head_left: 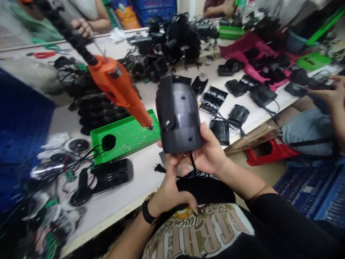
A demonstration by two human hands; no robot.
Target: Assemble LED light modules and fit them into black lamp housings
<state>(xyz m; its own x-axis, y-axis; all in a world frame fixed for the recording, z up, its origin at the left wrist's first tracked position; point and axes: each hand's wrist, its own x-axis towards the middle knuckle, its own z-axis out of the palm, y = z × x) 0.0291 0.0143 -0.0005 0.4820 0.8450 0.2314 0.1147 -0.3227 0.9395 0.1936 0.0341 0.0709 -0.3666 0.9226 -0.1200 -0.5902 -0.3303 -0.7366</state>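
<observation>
My hands hold a black plastic speaker housing [178, 114] upright in front of me, with a short black cable hanging from its underside. My right hand [207, 153] cradles it from below and to the right, its thumb on the side. My left hand [172, 187], wearing a black wristband and a gold watch, grips its lower edge. To the left, an orange electric screwdriver [118, 88] hangs tilted from a black coiled line, its bit just above a green perforated tray [125, 136].
The long white workbench [140, 187] is crowded with black housings, cables and circuit parts, and a pink cloth [256, 54] lies at the back. A co-worker's hand [327, 95] works at the right, another hand [82, 28] is at top left. A red stool [269, 153] stands below.
</observation>
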